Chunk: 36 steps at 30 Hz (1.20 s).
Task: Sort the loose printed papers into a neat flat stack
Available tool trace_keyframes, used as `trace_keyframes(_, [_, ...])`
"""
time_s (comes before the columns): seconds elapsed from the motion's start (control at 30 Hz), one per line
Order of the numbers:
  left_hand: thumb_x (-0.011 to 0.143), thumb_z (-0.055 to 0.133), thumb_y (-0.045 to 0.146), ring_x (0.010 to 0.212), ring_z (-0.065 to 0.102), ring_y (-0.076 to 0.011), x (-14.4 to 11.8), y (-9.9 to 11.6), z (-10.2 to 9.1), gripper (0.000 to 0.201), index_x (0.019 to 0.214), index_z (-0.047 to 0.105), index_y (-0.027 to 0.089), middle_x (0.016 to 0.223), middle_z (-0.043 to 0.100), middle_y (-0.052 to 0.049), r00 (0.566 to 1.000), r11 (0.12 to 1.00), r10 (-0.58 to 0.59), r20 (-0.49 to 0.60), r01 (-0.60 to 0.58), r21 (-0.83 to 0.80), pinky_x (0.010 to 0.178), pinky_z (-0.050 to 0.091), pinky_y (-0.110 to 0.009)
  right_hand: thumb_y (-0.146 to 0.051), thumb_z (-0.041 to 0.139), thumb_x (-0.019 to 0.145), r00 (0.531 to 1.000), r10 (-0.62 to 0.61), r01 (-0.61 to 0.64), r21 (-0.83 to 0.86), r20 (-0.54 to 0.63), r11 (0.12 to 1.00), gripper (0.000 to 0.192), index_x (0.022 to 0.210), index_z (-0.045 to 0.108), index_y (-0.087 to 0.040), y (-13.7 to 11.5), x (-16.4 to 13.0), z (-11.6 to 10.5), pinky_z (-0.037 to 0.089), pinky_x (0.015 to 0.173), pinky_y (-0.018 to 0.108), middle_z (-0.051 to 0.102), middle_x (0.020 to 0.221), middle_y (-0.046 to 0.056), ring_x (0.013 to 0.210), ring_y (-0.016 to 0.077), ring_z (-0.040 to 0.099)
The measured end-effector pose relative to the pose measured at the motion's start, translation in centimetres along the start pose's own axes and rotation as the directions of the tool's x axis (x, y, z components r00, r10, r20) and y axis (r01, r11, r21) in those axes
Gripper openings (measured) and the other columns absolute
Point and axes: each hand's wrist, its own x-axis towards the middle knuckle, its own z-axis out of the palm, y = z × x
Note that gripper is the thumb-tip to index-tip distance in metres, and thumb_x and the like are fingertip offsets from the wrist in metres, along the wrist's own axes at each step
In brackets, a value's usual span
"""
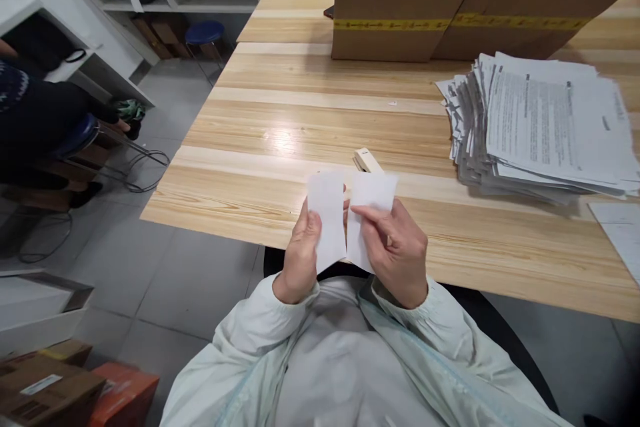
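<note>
Left hand (301,255) pinches one white paper slip (327,217); right hand (395,248) pinches a second slip (369,210) beside it. Both slips are held upright at the near edge of the bench (280,147), apart from the paper stack (545,123).

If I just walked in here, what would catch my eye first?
Probably the white folded paper, held up at the table's near edge by the left hand and the right hand. Next, the thick stack of printed sheets on the wooden table to the right, and the big cardboard boxes behind it.
</note>
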Motion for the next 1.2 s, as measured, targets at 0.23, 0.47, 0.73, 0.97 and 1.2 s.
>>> trace_keyframes(0.23, [0.105,0.040,0.041,0.159,0.012,-0.0215,-0.6,-0.5,-0.6,0.060,0.161,0.022,0.033,0.172,0.015,0.002,0.922,0.828,0.078,0.379,-0.272,0.491,0.131,0.010,-0.038,-0.030,0.063,0.094,0.972,0.153,-0.195,0.246,0.179,0.950,0.023,0.076,0.068,-0.017,0.2,0.4,0.0,0.041,0.056,0.023,0.061,0.074,0.001,0.063,0.0097,0.054])
trace_keyframes(0.47, [0.106,0.035,0.043,0.160,0.008,-0.0206,-0.7,-0.5,-0.3,0.064,0.163,0.011,0.028,0.173,0.008,0.000,0.916,0.832,0.039,0.399,-0.251,0.495,0.131,0.008,-0.036,-0.039,0.068,0.091,0.967,0.188,-0.232,0.294,0.169,0.927,0.035,0.065,0.063,-0.016,0.9,0.2,-0.1,0.033,0.052,0.024,0.055,0.066,-0.002,0.057,0.0077,0.043])
trace_keyframes(0.73, [0.106,0.035,0.044,0.159,0.003,-0.0196,-0.9,-0.4,0.1,0.066,0.163,0.006,0.029,0.172,0.002,0.001,0.923,0.844,0.035,0.382,-0.232,0.483,0.131,0.009,-0.034,-0.050,0.070,0.087,0.960,0.237,-0.273,0.302,0.150,0.914,0.037,0.071,0.071,-0.017,1.1,0.1,-0.1,0.034,0.052,0.025,0.058,0.066,-0.001,0.056,0.0088,0.046])
trace_keyframes(0.97, [0.105,0.035,0.046,0.160,0.004,-0.0203,-1.0,-0.4,0.0,0.066,0.163,0.006,0.032,0.172,0.004,0.002,0.924,0.843,0.014,0.381,-0.216,0.492,0.131,0.008,-0.036,-0.050,0.073,0.084,0.951,0.271,-0.308,0.350,0.151,0.885,0.032,0.078,0.075,-0.018,1.2,-0.1,-0.1,0.042,0.057,0.025,0.068,0.073,0.001,0.062,0.0111,0.056])
trace_keyframes(1.2, [0.105,0.035,0.045,0.160,0.003,-0.0195,-0.8,-0.4,-0.1,0.066,0.163,0.007,0.029,0.172,0.004,0.002,0.922,0.845,0.011,0.388,-0.215,0.489,0.131,0.007,-0.035,-0.038,0.076,0.084,0.949,0.281,-0.314,0.358,0.143,0.879,0.019,0.084,0.078,-0.020,1.5,-0.2,0.0,0.044,0.060,0.024,0.072,0.078,0.001,0.065,0.0113,0.061])
